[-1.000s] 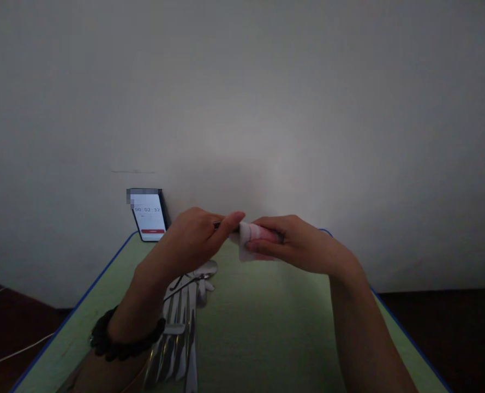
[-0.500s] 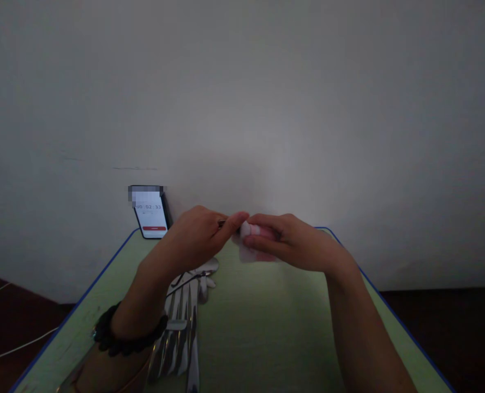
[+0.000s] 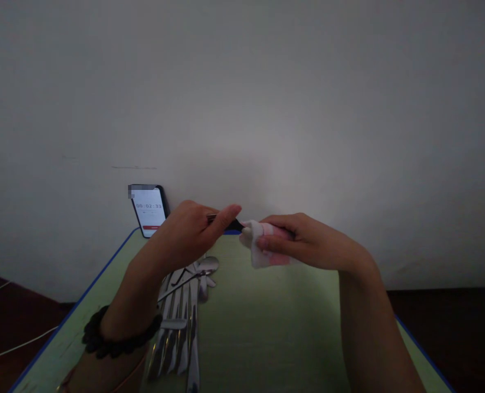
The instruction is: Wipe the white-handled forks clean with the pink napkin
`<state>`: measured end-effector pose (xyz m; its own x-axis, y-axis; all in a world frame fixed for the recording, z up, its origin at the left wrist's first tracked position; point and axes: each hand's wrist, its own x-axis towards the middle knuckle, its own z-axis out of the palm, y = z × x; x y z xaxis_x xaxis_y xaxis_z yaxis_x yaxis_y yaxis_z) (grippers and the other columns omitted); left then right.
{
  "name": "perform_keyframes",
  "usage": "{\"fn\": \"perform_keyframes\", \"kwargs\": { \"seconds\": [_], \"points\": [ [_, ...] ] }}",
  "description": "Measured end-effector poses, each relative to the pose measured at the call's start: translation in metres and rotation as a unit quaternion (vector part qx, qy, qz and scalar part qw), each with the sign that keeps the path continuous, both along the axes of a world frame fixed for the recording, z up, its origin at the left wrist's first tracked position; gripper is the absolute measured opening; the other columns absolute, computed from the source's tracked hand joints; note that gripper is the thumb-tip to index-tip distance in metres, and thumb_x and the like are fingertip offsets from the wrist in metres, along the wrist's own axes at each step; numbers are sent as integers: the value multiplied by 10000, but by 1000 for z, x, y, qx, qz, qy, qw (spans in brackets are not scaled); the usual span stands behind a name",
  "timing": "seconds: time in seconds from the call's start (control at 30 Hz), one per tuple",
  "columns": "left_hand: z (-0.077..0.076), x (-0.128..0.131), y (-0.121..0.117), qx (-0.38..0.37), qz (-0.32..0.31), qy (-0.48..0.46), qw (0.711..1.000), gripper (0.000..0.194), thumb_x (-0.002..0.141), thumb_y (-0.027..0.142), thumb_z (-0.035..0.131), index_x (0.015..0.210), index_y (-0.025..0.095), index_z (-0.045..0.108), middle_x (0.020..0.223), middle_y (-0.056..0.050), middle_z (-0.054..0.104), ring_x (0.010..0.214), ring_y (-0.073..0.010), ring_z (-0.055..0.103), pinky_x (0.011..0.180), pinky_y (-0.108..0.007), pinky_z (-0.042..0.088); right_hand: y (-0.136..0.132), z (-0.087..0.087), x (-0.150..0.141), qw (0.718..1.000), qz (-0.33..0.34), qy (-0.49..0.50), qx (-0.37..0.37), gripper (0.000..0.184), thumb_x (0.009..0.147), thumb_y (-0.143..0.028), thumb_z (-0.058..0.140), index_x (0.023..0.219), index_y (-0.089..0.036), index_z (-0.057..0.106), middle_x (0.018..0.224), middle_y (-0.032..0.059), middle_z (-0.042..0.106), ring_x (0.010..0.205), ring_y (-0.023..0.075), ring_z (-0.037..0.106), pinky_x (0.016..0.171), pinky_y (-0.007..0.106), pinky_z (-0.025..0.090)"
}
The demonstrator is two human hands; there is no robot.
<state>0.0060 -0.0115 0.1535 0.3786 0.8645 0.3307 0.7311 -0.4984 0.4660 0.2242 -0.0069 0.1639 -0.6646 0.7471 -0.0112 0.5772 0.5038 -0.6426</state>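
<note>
Above the table, my left hand (image 3: 199, 232) is closed on a piece of metal cutlery (image 3: 237, 225), which looks like a fork; the fingers hide most of its head. Its dark neck runs right into a pink and white cloth (image 3: 262, 252). My right hand (image 3: 299, 237) pinches that cloth around the other end of the cutlery, which is covered. Below my left hand lies a group of knives (image 3: 180, 327), side by side on the table. Several spoons (image 3: 208, 265) lie at their far end, partly overlapping.
A phone (image 3: 149, 213) showing a timer leans against the grey wall (image 3: 291, 109) at the table's far left corner. The light green table (image 3: 262, 327) has a blue edge and meets the wall. White cables (image 3: 19, 346) run at the left.
My right hand has slid to the right with the cloth, and my left hand has shifted slightly left. More of the cutlery's dark neck shows between them.
</note>
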Motion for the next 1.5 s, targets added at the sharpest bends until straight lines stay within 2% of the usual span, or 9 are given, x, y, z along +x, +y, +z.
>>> {"fn": "perform_keyframes", "kwargs": {
  "seconds": [0.17,0.37,0.53,0.73,0.9,1.23,1.5],
  "points": [
    [1,0,-1,-16,-24,-5,1000,512,902,462,309,475,186,248,455,56,214,431,-66,217,447,-246,155,-1,-1,-5,999,21,-21,-21,403,878,-517,415,804,-149,561,628,-20,474,544,88,397,468,216,272],
    [0,0,2,-38,-55,15,998,451,905,429,305,530,181,331,474,55,305,465,-78,284,467,-243,187,-1,-2,-10,1000,7,-28,-4,359,874,-481,449,748,-156,534,595,-28,484,520,79,394,471,216,274],
    [3,3,0,-27,-48,13,998,385,878,417,361,596,168,442,522,52,404,496,-80,364,494,-232,223,-1,-3,-16,999,2,-28,27,320,871,-456,476,800,-155,554,620,-28,509,530,81,411,493,222,274],
    [5,4,0,-16,-39,19,999,397,869,430,369,582,165,440,498,60,365,481,-73,330,495,-232,209,0,-6,-17,999,10,-12,48,336,888,-465,442,870,-156,571,670,-17,528,575,96,435,516,229,290],
    [4,4,0,-21,-41,9,999,400,865,451,396,612,159,497,513,58,402,492,-71,357,501,-220,232,-1,-6,-16,999,11,6,45,310,894,-439,448,941,-162,580,700,-14,551,594,97,452,538,224,316],
    [5,6,0,-20,-52,13,998,372,857,397,399,573,163,454,493,60,365,476,-72,332,488,-223,212,-1,-6,-15,999,16,10,46,350,895,-479,430,990,-176,577,694,-17,557,592,98,465,535,223,321],
    [3,6,0,-23,-50,29,998,396,865,430,381,580,164,451,494,54,374,478,-76,333,491,-233,196,1,-7,-14,999,14,8,29,363,888,-490,434,902,-164,592,670,-20,537,583,92,445,519,215,317]
  ]
}}
